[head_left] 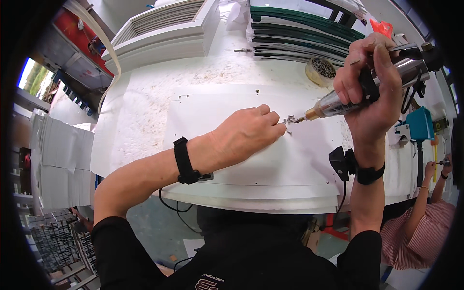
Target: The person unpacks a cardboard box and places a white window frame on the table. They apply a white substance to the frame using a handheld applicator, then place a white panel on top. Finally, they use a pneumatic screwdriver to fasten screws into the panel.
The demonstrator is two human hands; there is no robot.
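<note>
A flat white panel (217, 166) with small holes near its edges lies before me on the worktable. My right hand (369, 84) grips a silver power screwdriver (333, 104), held slanted with its brass-coloured nose down to the left. Its bit points at a small heap of loose screws (291, 119) on the panel; whether it touches them I cannot tell. Beside the heap, my left hand (251, 128) rests low over the panel with fingers bent and pinched together. Whatever is between those fingertips is hidden.
A round tub (311, 76) of screws stands behind the screwdriver. White louvred frames (164, 41) are stacked far left, dark green slats (299, 31) far right. A teal dustpan (419, 123) lies at right, near a co-worker (418, 234). White panels (63, 159) are piled left.
</note>
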